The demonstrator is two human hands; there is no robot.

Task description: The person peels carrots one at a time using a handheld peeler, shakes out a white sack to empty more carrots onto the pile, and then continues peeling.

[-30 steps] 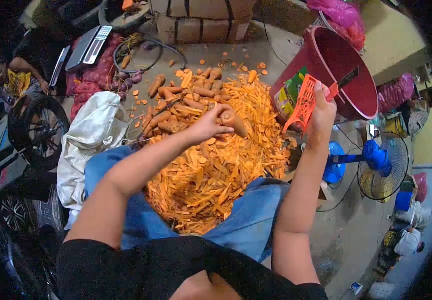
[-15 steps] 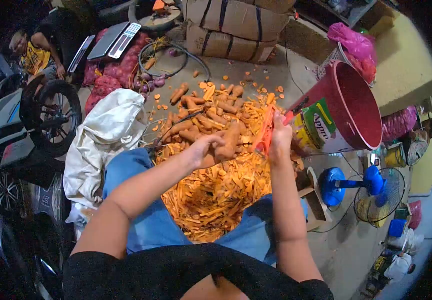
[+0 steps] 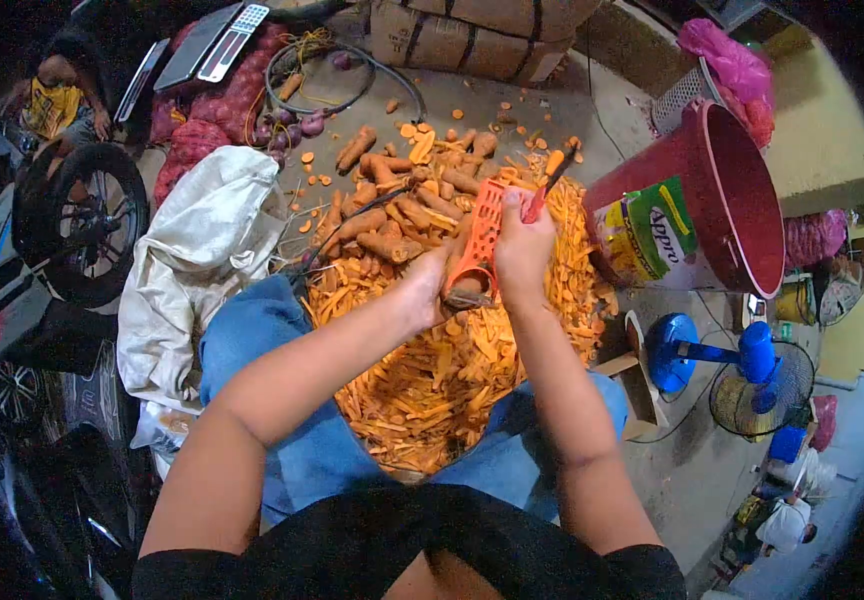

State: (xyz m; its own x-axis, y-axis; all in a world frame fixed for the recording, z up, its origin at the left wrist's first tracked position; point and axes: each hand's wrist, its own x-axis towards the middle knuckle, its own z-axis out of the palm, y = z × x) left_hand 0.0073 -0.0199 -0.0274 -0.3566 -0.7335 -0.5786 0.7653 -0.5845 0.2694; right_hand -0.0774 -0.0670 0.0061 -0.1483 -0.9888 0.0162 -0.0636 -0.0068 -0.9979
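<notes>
My left hand (image 3: 424,290) is closed around a thick carrot (image 3: 467,297), brown-skinned with a dark end, held low over the pile. My right hand (image 3: 525,245) grips an orange plastic peeler (image 3: 489,222) with a perforated body, which lies against the carrot. From the same fist sticks out a red-handled knife (image 3: 536,207), its dark blade pointing up and away. Below both hands spreads a heap of orange peelings (image 3: 452,390). Whole carrots (image 3: 387,242) lie just beyond my left hand.
A red bucket (image 3: 612,215) stands tilted at the right, near a blue fan (image 3: 757,350). On the left are a white sack (image 3: 192,260), a motorbike wheel (image 3: 82,225) and red net bags of onions (image 3: 237,95) under a scale (image 3: 197,50). Another person (image 3: 52,100) sits far left.
My right hand has moved left with the peeler, bringing it from beside the bucket onto the carrot. The carrot has come lower and closer to me. The view has shifted slightly.
</notes>
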